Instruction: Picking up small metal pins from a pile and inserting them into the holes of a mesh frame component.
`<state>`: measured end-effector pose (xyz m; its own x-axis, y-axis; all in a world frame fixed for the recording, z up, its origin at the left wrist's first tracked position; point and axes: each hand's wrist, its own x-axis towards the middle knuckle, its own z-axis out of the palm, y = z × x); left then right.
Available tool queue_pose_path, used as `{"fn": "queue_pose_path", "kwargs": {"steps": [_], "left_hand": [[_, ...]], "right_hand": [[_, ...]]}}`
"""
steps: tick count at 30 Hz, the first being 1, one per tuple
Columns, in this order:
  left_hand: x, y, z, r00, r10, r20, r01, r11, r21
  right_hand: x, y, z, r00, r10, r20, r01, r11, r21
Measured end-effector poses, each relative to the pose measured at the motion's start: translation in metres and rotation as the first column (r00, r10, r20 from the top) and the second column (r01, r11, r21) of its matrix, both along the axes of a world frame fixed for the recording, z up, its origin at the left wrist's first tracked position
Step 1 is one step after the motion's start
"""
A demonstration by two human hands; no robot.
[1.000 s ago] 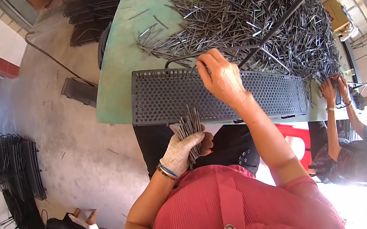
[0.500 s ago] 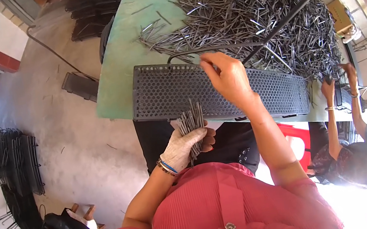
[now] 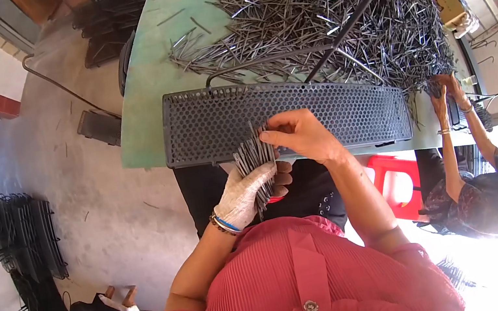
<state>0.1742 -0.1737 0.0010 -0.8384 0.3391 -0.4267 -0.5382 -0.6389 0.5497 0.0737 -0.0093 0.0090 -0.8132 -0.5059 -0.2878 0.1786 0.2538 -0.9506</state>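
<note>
My left hand [image 3: 244,194], in a pale work glove, is closed around a bundle of thin dark sticks [image 3: 250,154] that stand up out of the fist. At the bundle's upper end, the bare thumb and fingers of my right hand [image 3: 304,139] pinch at the stick tips. Just beyond both hands lies a long black plate [image 3: 211,125] full of round holes, along the near edge of the green table [image 3: 147,116]. A dark bent metal rod [image 3: 272,58] rises over the plate's far side.
A large heap of loose dark sticks [image 3: 337,15] covers the far side of the table. On the right a co-worker's hands [image 3: 445,86] handle similar parts. A red stool [image 3: 391,181] stands beneath. Stacked black racks [image 3: 25,232] line the floor at left.
My right hand has come down from the plate's far edge to the bundle in my left hand. The whole view has shifted slightly.
</note>
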Motion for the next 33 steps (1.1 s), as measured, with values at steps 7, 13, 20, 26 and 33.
{"fn": "queue_pose_path", "kwargs": {"steps": [7,13,20,26,33], "left_hand": [[0.008,0.003,-0.012,0.996,0.007,0.085,-0.002,0.999,-0.053],[0.01,0.002,-0.009,0.996,-0.009,0.094,0.014,0.998,-0.056],[0.018,0.004,-0.014,0.991,-0.004,0.134,0.009,0.999,-0.037],[0.019,0.002,-0.014,0.991,-0.012,0.13,0.016,0.999,-0.03],[0.018,0.002,-0.016,0.99,-0.021,0.14,0.024,1.0,-0.018]], "right_hand": [[-0.008,0.005,0.008,0.996,-0.07,-0.06,0.068,0.997,-0.038],[-0.034,-0.017,0.019,0.766,-0.353,-0.538,0.331,0.933,-0.14],[-0.054,-0.028,-0.005,0.664,-0.263,-0.7,0.29,0.953,-0.083],[-0.06,-0.023,-0.005,0.626,-0.185,-0.757,0.24,0.97,-0.039],[-0.064,-0.015,-0.004,0.722,-0.06,-0.689,0.073,0.997,-0.01]]}}
